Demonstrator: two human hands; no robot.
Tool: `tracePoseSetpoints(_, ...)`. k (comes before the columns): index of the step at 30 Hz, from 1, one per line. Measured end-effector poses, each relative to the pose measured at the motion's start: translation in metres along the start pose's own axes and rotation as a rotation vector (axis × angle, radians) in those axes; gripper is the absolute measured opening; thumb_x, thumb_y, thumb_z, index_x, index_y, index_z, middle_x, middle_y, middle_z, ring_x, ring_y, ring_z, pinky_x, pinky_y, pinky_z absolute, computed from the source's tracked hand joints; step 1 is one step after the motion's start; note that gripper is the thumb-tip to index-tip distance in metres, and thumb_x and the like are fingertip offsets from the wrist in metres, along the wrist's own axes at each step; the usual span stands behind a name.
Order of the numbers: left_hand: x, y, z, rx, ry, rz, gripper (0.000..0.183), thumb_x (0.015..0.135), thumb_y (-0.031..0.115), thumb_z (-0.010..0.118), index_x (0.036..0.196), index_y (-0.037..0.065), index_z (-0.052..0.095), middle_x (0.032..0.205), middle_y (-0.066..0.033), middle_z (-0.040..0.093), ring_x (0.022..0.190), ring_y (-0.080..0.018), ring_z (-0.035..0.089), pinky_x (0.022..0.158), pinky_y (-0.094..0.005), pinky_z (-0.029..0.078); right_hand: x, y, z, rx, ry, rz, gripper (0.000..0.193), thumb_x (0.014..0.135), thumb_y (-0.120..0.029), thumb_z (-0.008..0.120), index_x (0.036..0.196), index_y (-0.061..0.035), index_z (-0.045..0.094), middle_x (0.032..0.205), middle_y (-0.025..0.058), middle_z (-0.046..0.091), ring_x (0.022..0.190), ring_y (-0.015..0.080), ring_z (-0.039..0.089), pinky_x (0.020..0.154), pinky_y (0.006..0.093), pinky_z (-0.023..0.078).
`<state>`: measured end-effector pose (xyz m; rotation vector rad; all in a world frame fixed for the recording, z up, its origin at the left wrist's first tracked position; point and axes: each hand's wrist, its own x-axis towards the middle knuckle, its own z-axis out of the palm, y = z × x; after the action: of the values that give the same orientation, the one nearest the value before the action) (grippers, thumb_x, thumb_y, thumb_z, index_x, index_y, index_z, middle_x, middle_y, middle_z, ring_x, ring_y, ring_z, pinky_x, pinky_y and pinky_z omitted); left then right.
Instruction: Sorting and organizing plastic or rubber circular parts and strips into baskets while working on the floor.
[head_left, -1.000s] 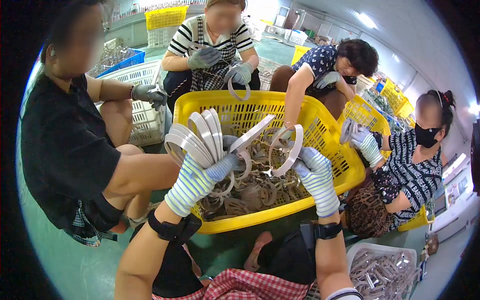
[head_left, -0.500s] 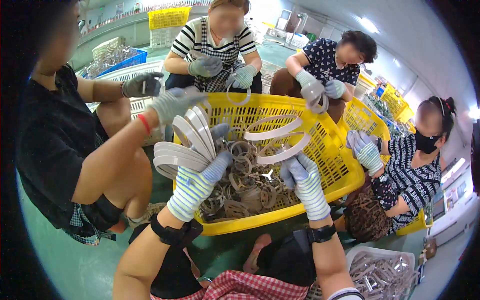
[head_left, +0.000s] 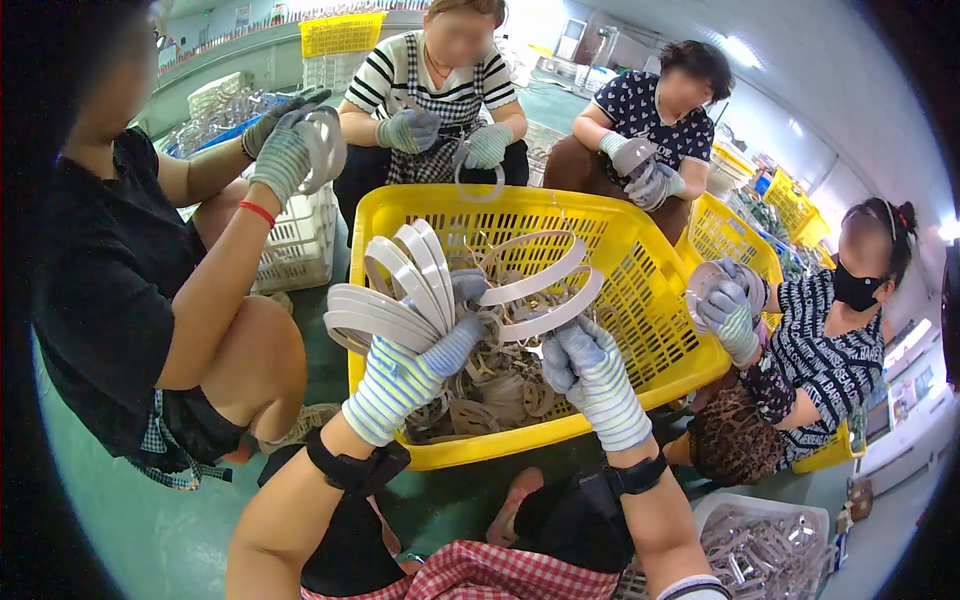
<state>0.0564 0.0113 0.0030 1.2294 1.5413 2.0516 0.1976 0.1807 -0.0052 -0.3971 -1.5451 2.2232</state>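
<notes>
Wrists cross the near rim of the basket (head_left: pixel 500 451), room right toward its wall; hands angled inward, left hand (head_left: pixel 405 380) clutching fanned rings (head_left: pixel 433 268), right hand (head_left: pixel 597 380) pinching one ring (head_left: pixel 550 319).

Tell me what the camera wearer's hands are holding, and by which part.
The left hand grips a fanned bunch of pale rings by their gathered near side; the right hand pinches one pale band by its near edge.

Ok so rings (head_left: pixel 525 393) heaped in the middle basket (head_left: pixel 500 447), crate (head_left: pixel 308 245) behind it left, bin (head_left: pixel 765 503) off front right.
</notes>
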Motion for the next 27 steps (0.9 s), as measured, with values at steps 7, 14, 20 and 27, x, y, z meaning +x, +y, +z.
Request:
tracePoseSetpoints(7, 0.000, 0.000, -0.010, 0.003, 0.103, -0.113, 0.041, 0.089, 0.009, 0.056, 0.129, 0.009, 0.050, 0.105, -0.0005, 0.058, 0.083, -0.0038, 0.050, 0.067, -0.0186, 0.043, -0.002, 0.002, 0.009, -0.139, 0.083, -0.129, 0.026, 0.086, -0.030, 0.064, 0.095, -0.0065, 0.058, 0.063, -0.0017, 0.053, 0.047, 0.0070, 0.044, 0.043, 0.0207, 0.033)
tracePoseSetpoints(14, 0.001, -0.001, -0.012, 0.054, 0.099, -0.003, 0.048, 0.088, 0.007, 0.057, 0.134, 0.007, 0.044, 0.114, -0.0005, 0.055, 0.083, -0.0052, 0.051, 0.068, -0.0197, 0.044, -0.006, 0.002, 0.013, -0.007, -0.138, 0.081, 0.046, 0.086, -0.044, 0.062, 0.101, -0.0007, 0.064, 0.059, -0.0027, 0.048, 0.044, 0.0069, 0.038, 0.040, 0.0216, 0.028)
tracePoseSetpoints(20, 0.002, 0.002, -0.007, -0.002, 0.144, 0.001, 0.038, 0.082, 0.008, 0.064, 0.119, 0.005, 0.053, 0.107, -0.0034, 0.057, 0.096, -0.0113, 0.052, 0.082, -0.0263, 0.045, -0.008, -0.002, 0.013, -0.014, -0.152, 0.109, 0.046, 0.087, -0.045, 0.061, 0.100, -0.0011, 0.063, 0.058, -0.0036, 0.046, 0.044, 0.0057, 0.036, 0.040, 0.0214, 0.026)
tracePoseSetpoints(27, 0.003, -0.013, -0.010, 0.422, 0.013, -0.013, 0.031, 0.080, 0.005, 0.068, 0.109, 0.005, 0.056, 0.095, -0.0020, 0.062, 0.089, -0.0133, 0.058, 0.082, -0.0272, 0.047, -0.003, 0.002, 0.013, 0.044, -0.111, 0.098, 0.039, 0.088, -0.043, 0.061, 0.097, -0.0051, 0.063, 0.057, -0.0041, 0.044, 0.044, 0.0054, 0.036, 0.040, 0.0213, 0.026)
